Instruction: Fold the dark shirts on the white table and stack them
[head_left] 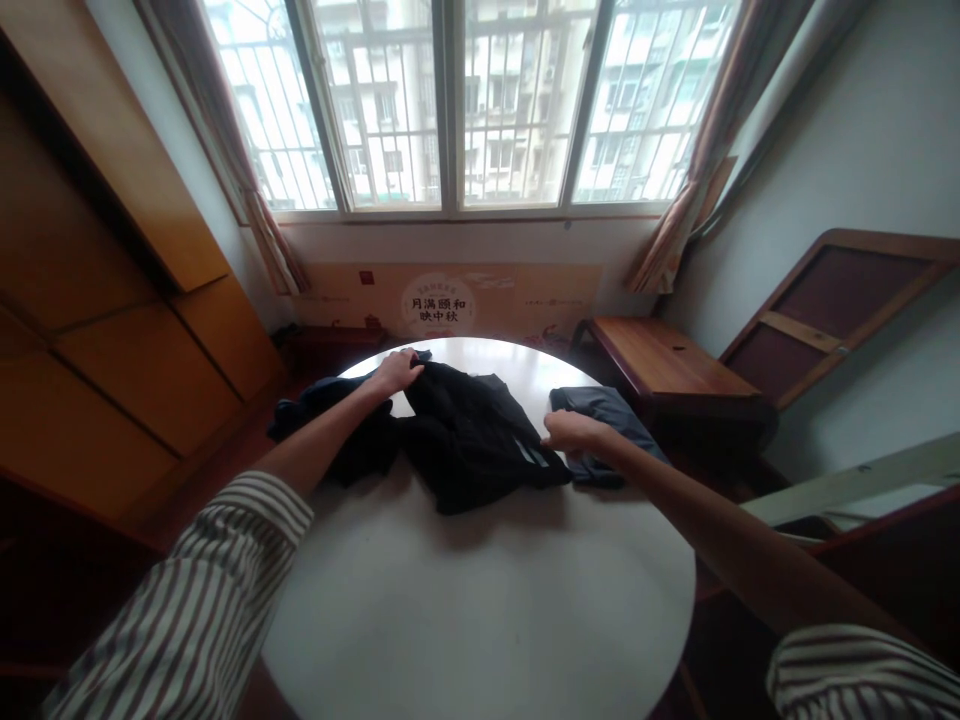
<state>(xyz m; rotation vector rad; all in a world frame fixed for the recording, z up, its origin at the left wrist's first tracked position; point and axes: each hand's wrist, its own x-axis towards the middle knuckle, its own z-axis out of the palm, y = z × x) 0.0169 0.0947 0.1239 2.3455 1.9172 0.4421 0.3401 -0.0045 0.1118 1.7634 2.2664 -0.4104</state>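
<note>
A black garment (480, 430) with small pale marks near its right edge lies partly raised over the white round table. My left hand (397, 372) is closed on its far left corner. At its right side my right hand (574, 432) pinches the edge, fingers together. Under my left forearm rests a dark pile of clothes (352, 445), black and navy, partly covered by the arm. Just beyond my right hand a folded grey garment (604, 410) lies flat on the table, its near part hidden behind the hand and wrist.
The white round table (480, 610) fills the middle. A wooden side table (675, 360) stands at the back right, with a wood-framed panel (832, 300) leaning by the wall. Orange cabinets (150, 390) line the left. A barred window (450, 110) with curtains is ahead.
</note>
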